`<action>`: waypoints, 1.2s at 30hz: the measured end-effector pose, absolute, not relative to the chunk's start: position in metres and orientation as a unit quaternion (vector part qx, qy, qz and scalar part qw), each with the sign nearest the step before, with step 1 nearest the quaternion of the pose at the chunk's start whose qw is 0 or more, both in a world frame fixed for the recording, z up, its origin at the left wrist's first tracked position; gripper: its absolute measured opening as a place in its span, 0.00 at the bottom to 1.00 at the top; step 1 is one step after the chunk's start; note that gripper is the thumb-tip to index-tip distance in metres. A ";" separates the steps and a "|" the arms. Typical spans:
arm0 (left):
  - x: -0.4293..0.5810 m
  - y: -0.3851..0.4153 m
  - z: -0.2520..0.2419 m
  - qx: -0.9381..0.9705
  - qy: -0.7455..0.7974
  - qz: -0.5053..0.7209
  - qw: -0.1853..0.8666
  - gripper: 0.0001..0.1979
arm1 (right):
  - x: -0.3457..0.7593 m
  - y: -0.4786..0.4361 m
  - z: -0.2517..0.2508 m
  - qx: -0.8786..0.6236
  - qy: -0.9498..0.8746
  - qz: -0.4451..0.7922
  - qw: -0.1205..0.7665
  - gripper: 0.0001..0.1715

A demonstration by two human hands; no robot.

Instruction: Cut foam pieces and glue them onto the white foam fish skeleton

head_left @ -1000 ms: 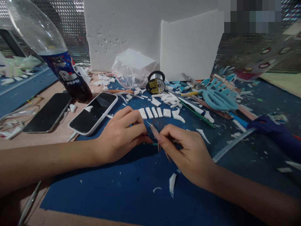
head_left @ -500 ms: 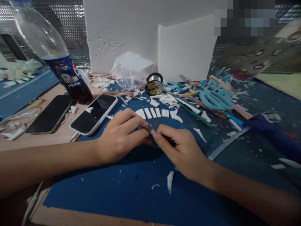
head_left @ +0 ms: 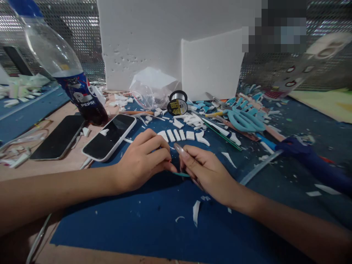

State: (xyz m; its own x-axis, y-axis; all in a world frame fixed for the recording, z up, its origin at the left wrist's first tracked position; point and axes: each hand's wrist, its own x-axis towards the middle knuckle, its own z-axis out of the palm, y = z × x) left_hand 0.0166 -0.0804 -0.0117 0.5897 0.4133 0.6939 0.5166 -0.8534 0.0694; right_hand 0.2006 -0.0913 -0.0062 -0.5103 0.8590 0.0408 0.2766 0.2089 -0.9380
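Note:
My left hand (head_left: 144, 161) lies on the blue mat (head_left: 123, 227) with its fingers bent in a pinch. At its fingertips shows the thin edge of a teal piece (head_left: 182, 174); the rest is hidden. My right hand (head_left: 209, 170) is closed close beside it, thumb up, round a slim dark tool (head_left: 198, 184) that shows only in part under the palm; its kind is unclear. Just beyond both hands several white foam pieces (head_left: 190, 135) lie in a row, with a tail-shaped piece (head_left: 202, 138) at the right end.
A Pepsi bottle (head_left: 78, 93) and two phones (head_left: 109, 137) stand and lie at left. Behind are a line spool (head_left: 178, 103), a plastic bag (head_left: 152, 86) and white foam boards (head_left: 211, 66). Scissors with light-blue handles (head_left: 244, 120) and a dark-blue glue gun (head_left: 308, 152) lie at right among scraps.
My hands have drawn slightly apart at the fingertips, and my right thumb has tilted more upright. The teal edge now shows between them. The view has shifted a little.

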 end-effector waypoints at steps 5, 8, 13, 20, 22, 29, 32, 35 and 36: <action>0.017 -0.081 -0.012 -0.886 -0.261 -0.376 0.075 0.11 | 0.200 -0.092 -0.006 -0.415 -0.741 0.428 0.309 0.19; 0.018 -0.082 -0.011 -0.887 -0.263 -0.373 0.070 0.10 | 0.198 -0.092 -0.007 -0.432 -0.749 0.392 0.315 0.18; 0.017 -0.082 -0.011 -0.892 -0.249 -0.375 0.039 0.10 | 0.196 -0.093 -0.008 -0.425 -0.751 0.385 0.328 0.20; 0.015 -0.082 -0.011 -0.886 -0.249 -0.392 0.006 0.14 | 0.198 -0.096 -0.004 -0.410 -0.717 0.454 0.336 0.22; 0.016 -0.083 -0.010 -0.882 -0.248 -0.400 -0.004 0.15 | 0.198 -0.096 -0.004 -0.409 -0.717 0.457 0.331 0.22; 0.017 -0.082 -0.010 -0.874 -0.257 -0.413 -0.018 0.18 | 0.196 -0.096 -0.006 -0.415 -0.706 0.486 0.306 0.22; 0.017 -0.081 -0.011 -0.867 -0.265 -0.421 -0.026 0.17 | 0.196 -0.095 -0.006 -0.417 -0.707 0.494 0.289 0.22; 0.017 -0.080 -0.012 -0.857 -0.281 -0.432 -0.023 0.17 | 0.197 -0.095 -0.006 -0.422 -0.710 0.493 0.274 0.22; 0.017 -0.081 -0.012 -0.854 -0.287 -0.434 -0.020 0.18 | 0.197 -0.095 -0.006 -0.421 -0.711 0.495 0.269 0.22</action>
